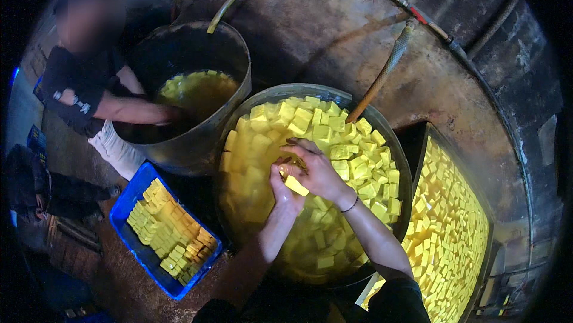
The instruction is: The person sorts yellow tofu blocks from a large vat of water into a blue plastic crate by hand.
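Both my hands are together above a round vat (405, 162) of yellow blocks, perhaps tofu, lying in cloudy yellow liquid. My left hand (286, 191) is turned palm up with a yellow block (296, 186) resting at its palm and fingers. Over it is my right hand (315, 168), fingers bent and parted, a thin dark band round the wrist. Whether the right fingers touch the block is hard to tell. Many loose blocks (358, 162) show at the vat's far and right sides; those at the left lie deeper in the liquid.
At the left, a co-worker (130, 108) reaches into a second round vat (197, 148). A blue crate (147, 269) of stacked yellow blocks stands on the floor at lower left. Right of my vat is a large container (418, 157) full of blocks. A hose (385, 76) dips into my vat from a wall pipe (456, 47).
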The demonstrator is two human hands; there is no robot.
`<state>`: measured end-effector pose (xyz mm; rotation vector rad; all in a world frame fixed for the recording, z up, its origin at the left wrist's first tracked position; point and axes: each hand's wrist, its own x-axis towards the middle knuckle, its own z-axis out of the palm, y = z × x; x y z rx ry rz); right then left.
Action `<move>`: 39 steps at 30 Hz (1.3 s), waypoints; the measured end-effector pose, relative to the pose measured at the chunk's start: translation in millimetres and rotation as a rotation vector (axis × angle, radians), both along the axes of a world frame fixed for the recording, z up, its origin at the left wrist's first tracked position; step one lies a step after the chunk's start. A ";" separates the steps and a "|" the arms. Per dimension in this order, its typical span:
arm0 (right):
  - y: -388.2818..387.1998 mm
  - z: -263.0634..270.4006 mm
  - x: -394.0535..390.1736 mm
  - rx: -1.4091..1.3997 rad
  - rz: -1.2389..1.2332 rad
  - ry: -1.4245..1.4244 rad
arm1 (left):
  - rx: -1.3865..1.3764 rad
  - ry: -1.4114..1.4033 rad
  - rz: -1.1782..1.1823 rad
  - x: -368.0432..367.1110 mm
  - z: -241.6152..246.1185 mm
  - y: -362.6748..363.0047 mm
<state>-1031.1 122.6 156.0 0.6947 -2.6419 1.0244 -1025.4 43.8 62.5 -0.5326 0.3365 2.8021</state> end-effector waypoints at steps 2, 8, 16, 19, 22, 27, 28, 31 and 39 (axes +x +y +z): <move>-2.1 -13.5 3.0 0.017 0.015 -0.090 | 0.101 -0.081 -0.009 6.6 -0.4 0.9; 14.1 -13.4 12.0 -0.260 -0.155 -0.509 | 0.381 0.178 0.091 2.3 -7.7 -44.2; -9.3 -103.6 56.2 0.705 0.052 -0.476 | 0.364 0.346 0.197 -2.0 50.8 -112.8; 7.4 -130.5 45.6 0.689 0.154 -0.373 | 0.340 0.384 0.228 8.3 59.4 -141.1; 3.2 -79.6 35.1 0.208 0.142 -0.741 | 0.324 0.373 0.306 26.0 67.6 -181.7; -64.8 -18.5 32.2 -0.452 0.360 -1.020 | 0.254 0.337 0.451 54.1 54.3 -244.1; -88.0 -10.5 33.4 -0.529 0.447 -1.040 | 0.213 0.316 0.476 57.3 47.4 -256.2; -162.1 5.2 47.3 -0.427 0.506 -0.913 | 0.166 0.218 0.552 62.2 8.0 -286.6; -292.9 -34.2 87.7 0.129 0.548 -0.293 | 0.116 -0.038 0.483 128.4 -44.8 -309.7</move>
